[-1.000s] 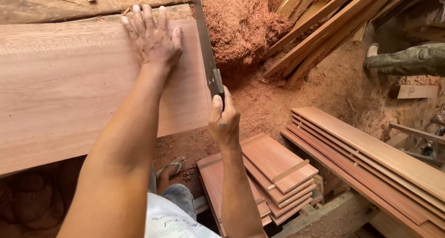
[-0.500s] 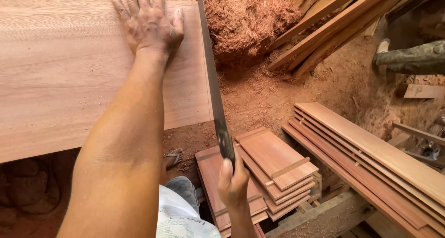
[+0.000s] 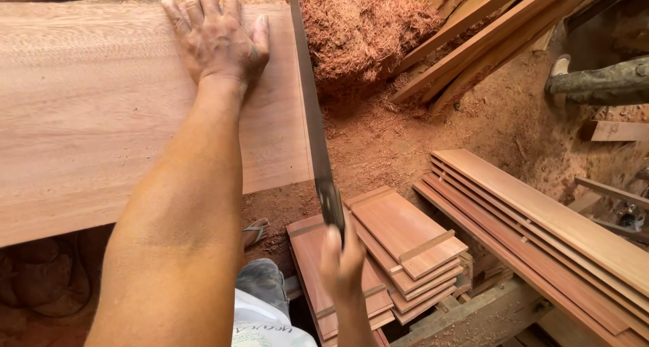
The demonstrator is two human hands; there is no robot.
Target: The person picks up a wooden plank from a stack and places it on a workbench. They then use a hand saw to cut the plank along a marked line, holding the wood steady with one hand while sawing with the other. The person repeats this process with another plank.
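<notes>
Hands apart: left hand [image 3: 220, 39] flat on wide board [image 3: 101, 117] at 11 o'clock; right hand [image 3: 343, 262] clamped on handsaw [image 3: 312, 117] handle at 6 o'clock, blade along board's right edge. Cut progress: cannot tell. No packages, labels or signs in view

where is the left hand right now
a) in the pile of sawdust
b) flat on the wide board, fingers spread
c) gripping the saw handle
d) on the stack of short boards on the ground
b: the left hand lies palm down with fingers spread on the wide board, while the right hand holds the handle of the handsaw along the board's right edge.
</notes>
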